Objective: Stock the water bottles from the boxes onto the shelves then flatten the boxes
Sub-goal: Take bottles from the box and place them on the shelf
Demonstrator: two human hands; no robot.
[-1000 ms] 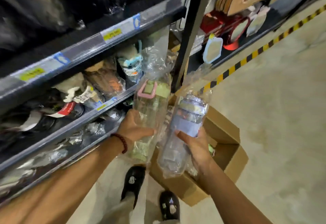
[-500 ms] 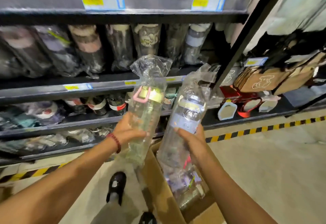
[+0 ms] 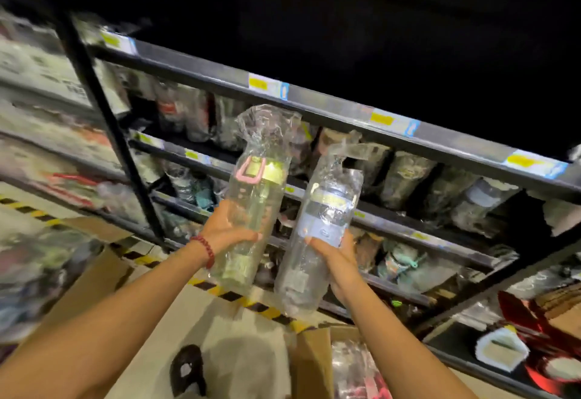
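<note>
Clear btl [image 3: 251, 210] w/ pink loop, yellow-green lid; clear btl [image 3: 317, 235] w/ lilac band; yellow/black floor tape [image 3: 251, 306].

1. The left hand [image 3: 226, 232] is gripping a clear bottle with a pink loop and green lid [image 3: 254, 200], wrapped in a plastic bag.
2. The right hand [image 3: 339, 260] is holding a bagged bottle with a pale blue band [image 3: 317, 235] just beside it.
3. Both bottles are tilting toward the shelves [image 3: 345, 112], which are carrying more wrapped bottles.
4. An open cardboard box [image 3: 314, 364] is sitting on the floor below.
</note>
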